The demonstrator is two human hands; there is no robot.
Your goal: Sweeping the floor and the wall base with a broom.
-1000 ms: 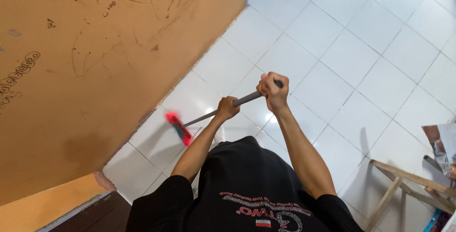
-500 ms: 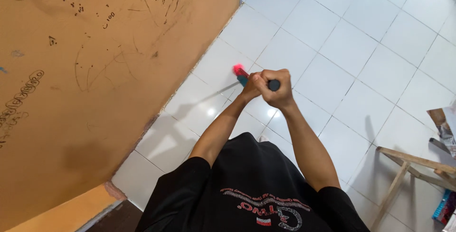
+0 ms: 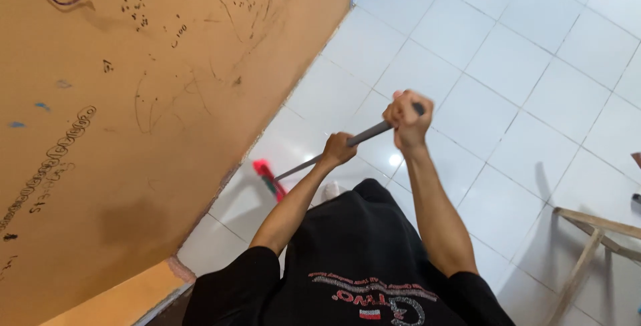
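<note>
Hands on a grey broom handle (image 3: pixel 347 143): the right hand (image 3: pixel 407 118) is clenched around its top end, the left hand (image 3: pixel 337 149) grasps it lower down. The red broom head (image 3: pixel 268 178) meets the white tiled floor (image 3: pixel 507 66) close to its edge along the scribbled orange wall (image 3: pixel 133 99). Risk, as a judgement: a wide stroke could knock the head against the wall, or the raised handle end could swing toward the wooden frame (image 3: pixel 591 246) at the floor's right edge.

Wooden frame (image 3: pixel 601 232) cut off at right edge.
</note>
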